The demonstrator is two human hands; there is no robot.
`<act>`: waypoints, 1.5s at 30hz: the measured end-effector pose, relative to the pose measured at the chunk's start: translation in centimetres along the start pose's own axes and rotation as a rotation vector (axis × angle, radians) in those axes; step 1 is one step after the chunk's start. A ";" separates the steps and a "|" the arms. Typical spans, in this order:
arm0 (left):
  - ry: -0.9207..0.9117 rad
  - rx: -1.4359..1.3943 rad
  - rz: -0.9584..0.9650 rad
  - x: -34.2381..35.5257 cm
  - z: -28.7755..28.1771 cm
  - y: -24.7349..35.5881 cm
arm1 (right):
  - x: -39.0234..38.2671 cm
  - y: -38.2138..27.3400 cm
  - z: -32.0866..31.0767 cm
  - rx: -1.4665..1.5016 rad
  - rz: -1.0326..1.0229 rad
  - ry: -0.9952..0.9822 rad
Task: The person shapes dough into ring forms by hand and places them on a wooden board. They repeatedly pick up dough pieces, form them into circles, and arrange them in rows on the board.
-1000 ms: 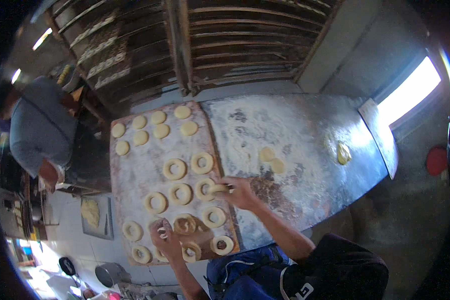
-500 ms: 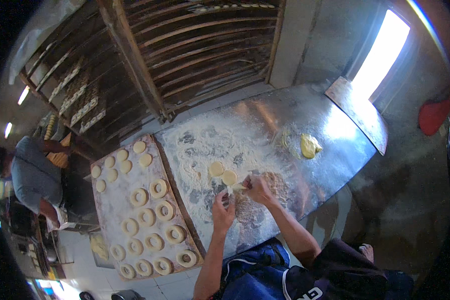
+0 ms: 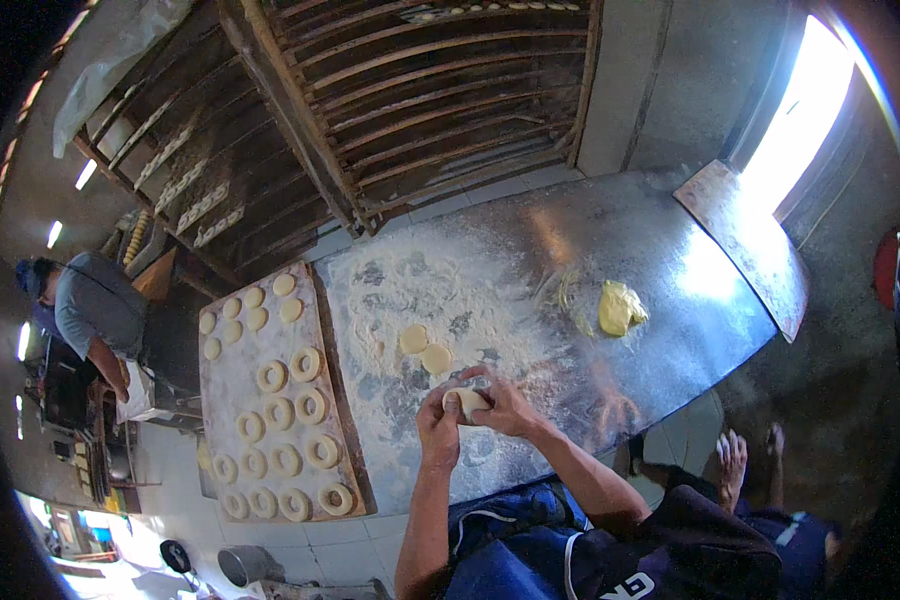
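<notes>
Between my two hands is a pale piece of dough (image 3: pixel 467 404), just above the near side of the floured metal table (image 3: pixel 530 235). My left hand (image 3: pixel 437 428) grips its left side, the thumb pressed against it. The fingers of my right hand (image 3: pixel 508 408) curl around the other side and partly hide it. Just beyond my hands, two flat dough rounds (image 3: pixel 435 359) lie nearly touching in the flour. On the left, a wooden board (image 3: pixel 305 300) carries several dough rings (image 3: pixel 293 433), with smaller dough rounds (image 3: pixel 255 297) at its far end.
A yellow lump of dough or fat (image 3: pixel 621 308) sits farther right on the table. At the table's right end rests a wooden board (image 3: pixel 745 240). Wooden racks (image 3: pixel 440 90) stand beyond the table. Another person (image 3: pixel 100 310) works at the far left.
My left hand has closed on the dough that my right hand was holding. Both hands are now together on it. The whole view has shifted slightly.
</notes>
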State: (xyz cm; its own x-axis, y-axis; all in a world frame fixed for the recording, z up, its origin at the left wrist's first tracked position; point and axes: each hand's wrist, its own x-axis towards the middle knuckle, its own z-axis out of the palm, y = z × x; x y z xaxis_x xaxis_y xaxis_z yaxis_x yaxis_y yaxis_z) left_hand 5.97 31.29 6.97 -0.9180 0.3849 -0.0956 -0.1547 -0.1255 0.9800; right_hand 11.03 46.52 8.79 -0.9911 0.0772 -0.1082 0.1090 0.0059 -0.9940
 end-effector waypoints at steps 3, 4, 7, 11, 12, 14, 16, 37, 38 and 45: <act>-0.056 -0.279 -0.123 -0.7 0.7 -0.5 | -0.2 0.1 -1.4 0.281 0.052 -0.208; -0.131 -0.269 -0.107 -1.1 0.9 -0.5 | -0.1 0.3 -1.8 0.403 0.052 -0.277; -0.242 -0.237 0.020 -1.2 1.4 -0.3 | 1.1 1.0 -1.8 0.634 0.210 -0.086; -0.055 -0.807 -0.144 -0.3 1.5 -0.1 | 1.5 1.5 -1.2 0.641 0.305 0.209; -0.023 -0.650 -0.148 0.1 1.6 -0.3 | 1.5 1.5 -1.0 0.829 0.360 0.226; 0.174 -0.399 -0.146 0.6 1.6 -0.9 | 1.3 1.4 -0.7 0.732 0.315 0.218; 0.213 0.254 0.278 1.1 1.8 -1.7 | 1.2 1.2 -0.3 0.275 0.365 0.152; 0.225 -0.182 0.027 2.0 -9.3 -1.3 | 5.5 8.7 11.6 -0.132 -0.054 0.069; 0.270 -0.482 -0.110 2.1 -10.2 -1.1 | 6.2 9.3 12.4 -0.186 -0.141 0.052; 0.305 0.024 0.058 2.6 -18.8 0.6 | 9.7 11.8 17.8 -0.262 -0.024 -0.124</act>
State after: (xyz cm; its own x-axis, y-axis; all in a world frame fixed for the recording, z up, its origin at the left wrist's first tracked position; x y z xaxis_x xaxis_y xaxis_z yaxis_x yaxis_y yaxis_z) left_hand -3.35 14.99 3.98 -0.9928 0.0850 -0.0843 -0.0939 -0.1164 0.9888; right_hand 1.32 29.64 -4.21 -0.9937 -0.0483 -0.1015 0.0852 0.2650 -0.9605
